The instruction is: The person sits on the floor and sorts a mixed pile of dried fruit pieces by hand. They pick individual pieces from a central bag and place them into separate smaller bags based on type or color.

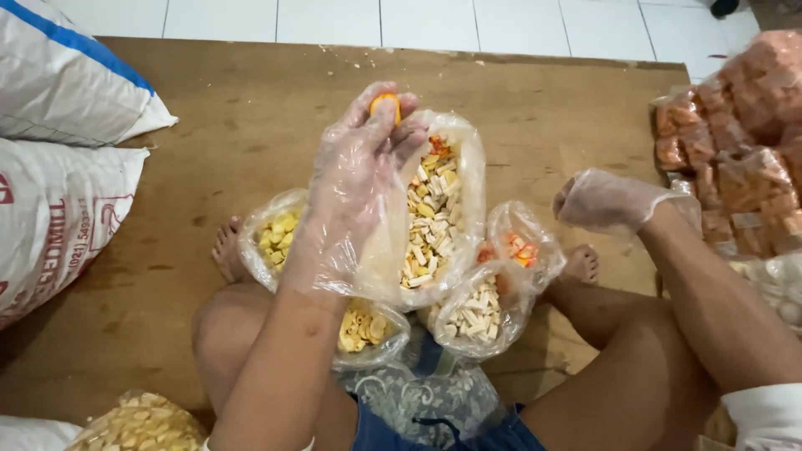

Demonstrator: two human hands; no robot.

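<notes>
My left hand (361, 179), in a loose clear plastic glove, is raised in the middle and pinches a small orange snack piece (385, 101) at the fingertips, right over the mouth of a clear bag of mixed cream, yellow and orange snack pieces (436, 219). My right hand (603, 200), also gloved, hovers at the right with fingers curled in and nothing visible in them. Between my legs lie more open bags: one with yellow pieces (278, 234), one with pale sticks (478, 313), one with orange pieces (523, 247).
I sit cross-legged on a brown wooden board (200, 150). White sacks (63, 150) lie at the left. Sealed bags of orange snacks (735, 159) pile up at the right. A bag of yellow snacks (138, 424) sits at the lower left. White tiles run behind.
</notes>
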